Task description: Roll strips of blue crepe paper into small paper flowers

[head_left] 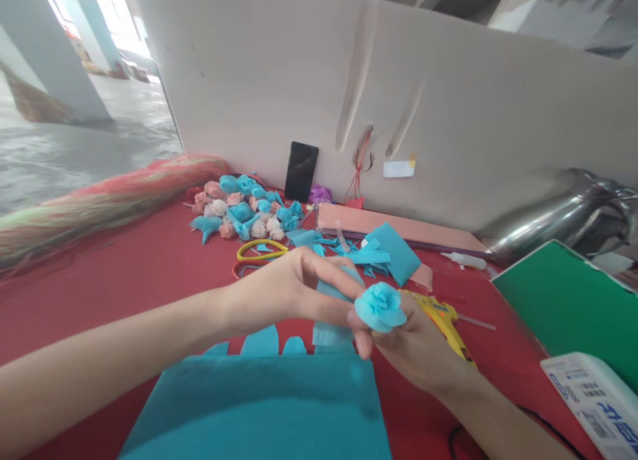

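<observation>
A blue crepe-paper rose [381,306] is held up in front of me, its layered petals facing the camera. My right hand [421,344] grips it from below and behind, and the rose hides part of those fingers. From the left, my left hand [299,287] pinches the rose's edge between thumb and fingers. Blue paper strips [333,334] show behind and beneath the left fingers; whether they touch the hand I cannot tell. Rounded blue petal pieces [260,342] lie along the far edge of a large blue sheet [269,407] below both hands.
Several finished blue, pink and white paper roses [242,211] are piled at the back left. Yellow-handled scissors [262,248] lie behind my left hand. A yellow glue gun [443,317] sits beside my right hand. A phone [301,171] leans on the panel; a metal kettle [553,211] lies right.
</observation>
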`<state>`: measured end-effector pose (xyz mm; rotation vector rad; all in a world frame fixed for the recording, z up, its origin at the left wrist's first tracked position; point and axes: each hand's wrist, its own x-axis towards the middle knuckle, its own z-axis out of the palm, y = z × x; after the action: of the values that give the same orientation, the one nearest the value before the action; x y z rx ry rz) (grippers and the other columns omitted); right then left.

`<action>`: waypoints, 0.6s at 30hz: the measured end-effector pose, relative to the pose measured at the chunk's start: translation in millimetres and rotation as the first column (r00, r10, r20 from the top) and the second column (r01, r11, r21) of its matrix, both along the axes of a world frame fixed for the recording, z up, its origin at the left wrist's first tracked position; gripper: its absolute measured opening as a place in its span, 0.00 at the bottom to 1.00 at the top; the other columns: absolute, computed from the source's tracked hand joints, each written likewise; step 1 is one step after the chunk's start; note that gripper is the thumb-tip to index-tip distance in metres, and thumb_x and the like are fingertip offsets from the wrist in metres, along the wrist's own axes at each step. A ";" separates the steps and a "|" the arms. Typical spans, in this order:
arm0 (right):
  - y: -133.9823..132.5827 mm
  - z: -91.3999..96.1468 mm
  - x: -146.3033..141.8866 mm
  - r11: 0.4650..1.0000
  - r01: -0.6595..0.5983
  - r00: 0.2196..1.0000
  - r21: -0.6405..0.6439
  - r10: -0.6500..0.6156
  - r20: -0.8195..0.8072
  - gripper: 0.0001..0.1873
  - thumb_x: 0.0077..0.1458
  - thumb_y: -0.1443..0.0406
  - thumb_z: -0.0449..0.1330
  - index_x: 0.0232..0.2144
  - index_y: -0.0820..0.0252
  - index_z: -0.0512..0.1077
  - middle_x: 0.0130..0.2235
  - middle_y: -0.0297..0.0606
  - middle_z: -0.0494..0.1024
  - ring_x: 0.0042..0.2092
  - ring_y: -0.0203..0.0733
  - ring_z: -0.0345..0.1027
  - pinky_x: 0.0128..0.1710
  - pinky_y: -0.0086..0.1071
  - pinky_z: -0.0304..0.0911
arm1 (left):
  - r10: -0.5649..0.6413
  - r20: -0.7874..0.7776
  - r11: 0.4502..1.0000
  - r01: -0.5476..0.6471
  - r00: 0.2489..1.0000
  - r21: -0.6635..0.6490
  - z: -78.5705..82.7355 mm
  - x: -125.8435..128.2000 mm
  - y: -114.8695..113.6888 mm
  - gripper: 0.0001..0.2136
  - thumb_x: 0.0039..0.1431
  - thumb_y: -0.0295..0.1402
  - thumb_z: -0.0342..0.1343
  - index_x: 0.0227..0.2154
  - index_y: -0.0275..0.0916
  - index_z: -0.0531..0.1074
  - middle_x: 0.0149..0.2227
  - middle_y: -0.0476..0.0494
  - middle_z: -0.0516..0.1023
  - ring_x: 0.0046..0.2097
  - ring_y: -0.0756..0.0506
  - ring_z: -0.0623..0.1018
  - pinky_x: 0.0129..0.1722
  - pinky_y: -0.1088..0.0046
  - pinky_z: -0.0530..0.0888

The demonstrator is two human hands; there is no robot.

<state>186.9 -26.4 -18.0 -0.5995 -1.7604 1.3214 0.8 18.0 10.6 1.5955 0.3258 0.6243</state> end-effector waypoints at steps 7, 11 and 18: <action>-6.1 4.4 -4.4 0.974 0.179 0.984 0.138 -0.175 -0.037 0.10 0.59 0.59 0.60 0.28 0.48 0.80 0.25 0.30 0.70 0.26 0.33 0.61 0.26 0.24 0.62 | 0.068 0.077 0.982 -0.053 0.995 -0.183 -3.8 7.2 -7.0 0.08 0.50 0.23 0.63 0.25 0.45 0.82 0.26 0.55 0.75 0.29 0.55 0.73 0.32 0.83 0.75; -11.9 8.6 -6.5 0.748 0.408 0.880 0.523 -0.474 -0.009 0.09 0.60 0.66 0.59 0.31 0.53 0.79 0.24 0.30 0.70 0.27 0.34 0.64 0.27 0.25 0.64 | 0.203 0.133 0.974 -0.186 0.970 -0.130 -5.4 10.4 -9.8 0.10 0.49 0.21 0.63 0.26 0.45 0.82 0.27 0.56 0.71 0.29 0.57 0.70 0.28 0.87 0.70; -10.6 0.2 -5.7 0.610 0.448 0.823 0.654 -0.567 -0.035 0.12 0.60 0.73 0.54 0.26 0.56 0.69 0.28 0.31 0.68 0.28 0.33 0.65 0.26 0.26 0.65 | 0.332 0.181 0.880 -0.373 0.926 0.293 -2.1 6.8 -16.3 0.08 0.54 0.21 0.62 0.31 0.41 0.81 0.30 0.53 0.73 0.35 0.55 0.71 0.34 0.85 0.70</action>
<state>181.2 -37.0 -17.9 -0.7554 -1.8367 0.2218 7.7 1.7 8.5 1.8144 0.4439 1.1037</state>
